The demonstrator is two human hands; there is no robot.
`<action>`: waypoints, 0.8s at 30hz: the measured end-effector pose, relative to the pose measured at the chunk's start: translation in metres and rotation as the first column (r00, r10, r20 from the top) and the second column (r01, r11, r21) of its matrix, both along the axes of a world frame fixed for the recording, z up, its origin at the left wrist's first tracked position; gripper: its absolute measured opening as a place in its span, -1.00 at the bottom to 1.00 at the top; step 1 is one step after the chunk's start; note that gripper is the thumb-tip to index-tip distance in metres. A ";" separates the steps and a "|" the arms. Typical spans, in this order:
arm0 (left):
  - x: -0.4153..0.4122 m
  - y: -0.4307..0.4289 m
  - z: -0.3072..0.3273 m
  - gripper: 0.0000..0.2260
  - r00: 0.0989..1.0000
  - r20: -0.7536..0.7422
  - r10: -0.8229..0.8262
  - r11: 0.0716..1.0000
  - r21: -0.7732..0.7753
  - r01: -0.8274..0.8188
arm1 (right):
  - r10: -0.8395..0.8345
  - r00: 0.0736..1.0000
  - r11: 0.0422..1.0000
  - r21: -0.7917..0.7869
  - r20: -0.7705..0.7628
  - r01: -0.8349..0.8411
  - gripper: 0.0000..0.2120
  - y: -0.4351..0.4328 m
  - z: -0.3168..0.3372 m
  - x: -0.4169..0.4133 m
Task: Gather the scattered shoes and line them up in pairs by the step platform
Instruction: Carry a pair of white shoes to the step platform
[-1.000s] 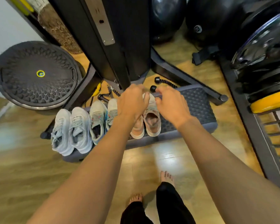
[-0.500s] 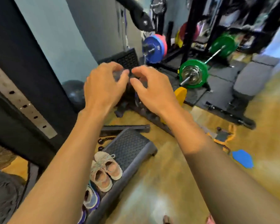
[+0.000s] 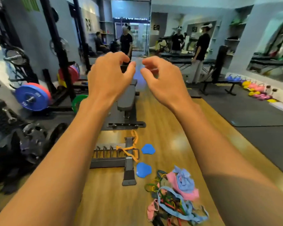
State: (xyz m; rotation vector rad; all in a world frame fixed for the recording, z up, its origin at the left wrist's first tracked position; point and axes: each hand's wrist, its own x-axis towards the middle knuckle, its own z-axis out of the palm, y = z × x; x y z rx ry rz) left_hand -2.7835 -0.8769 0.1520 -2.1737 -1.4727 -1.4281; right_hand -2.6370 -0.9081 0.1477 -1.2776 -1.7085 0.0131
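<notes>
Two bare hands are raised, the left hand (image 3: 108, 79) and right hand (image 3: 162, 82) loosely curled, grasping nothing, before a grey padded bench (image 3: 126, 100). Where the shoes lie, I cannot tell.

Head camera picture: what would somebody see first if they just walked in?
The left hand and right hand hover mid-picture, loosely curled, holding nothing. At bottom right lies a bright tangle of bands. On the left sits a big blue weight plate.

Tangled resistance bands (image 3: 173, 198) heaped on wood floor (image 3: 162, 121); two blue pads (image 3: 145, 159) beside grey bench (image 3: 127, 97); blue plate (image 3: 31, 97) racked at left.
</notes>
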 end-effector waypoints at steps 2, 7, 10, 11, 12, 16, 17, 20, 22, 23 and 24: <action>0.051 -0.019 0.005 -0.69 0.996 0.008 -0.092 0.996 0.006 0.092 | -0.087 0.996 0.996 0.005 -0.006 0.087 -0.71 -0.033 0.002 0.049; 0.180 -0.084 0.007 -0.70 0.948 0.002 -0.318 0.947 0.037 0.318 | -0.286 0.958 0.958 0.020 -0.021 0.287 -0.73 -0.126 0.003 0.161; 0.249 -0.120 0.009 -0.71 0.900 0.004 -0.437 0.899 0.035 0.436 | -0.399 0.915 0.915 0.032 -0.051 0.401 -0.72 -0.178 0.005 0.222; 0.269 -0.130 0.011 -0.71 0.881 0.007 -0.473 0.881 0.035 0.472 | -0.431 0.901 0.901 0.033 -0.056 0.433 -0.72 -0.193 0.006 0.240; 0.290 -0.138 0.013 -0.72 0.862 0.006 -0.507 0.862 0.037 0.506 | -0.462 0.885 0.885 0.033 -0.060 0.464 -0.72 -0.206 0.007 0.258; 0.369 -0.163 0.020 -0.71 0.789 -0.001 -0.615 0.787 0.053 0.614 | -0.571 0.816 0.816 0.054 -0.084 0.576 -0.74 -0.244 0.008 0.326; 0.390 -0.166 0.021 -0.71 0.767 -0.003 -0.642 0.766 0.051 0.641 | -0.597 0.797 0.796 0.055 -0.091 0.602 -0.74 -0.250 0.008 0.342; 0.448 -0.168 0.021 -0.72 0.696 -0.007 -0.718 0.696 0.034 0.718 | -0.675 0.732 0.730 0.062 -0.095 0.681 -0.76 -0.259 0.006 0.392; 0.488 -0.160 0.023 -0.73 0.647 0.000 -0.762 0.647 0.049 0.761 | -0.713 0.694 0.690 0.073 -0.100 0.720 -0.77 -0.258 0.006 0.425; 0.502 -0.156 0.023 -0.73 0.632 0.004 -0.775 0.631 0.057 0.774 | -0.726 0.681 0.677 0.074 -0.098 0.732 -0.78 -0.258 0.006 0.435; 0.521 -0.149 0.025 -0.74 0.608 0.016 -0.794 0.608 0.062 0.792 | -0.744 0.663 0.658 0.076 -0.088 0.749 -0.79 -0.255 0.007 0.451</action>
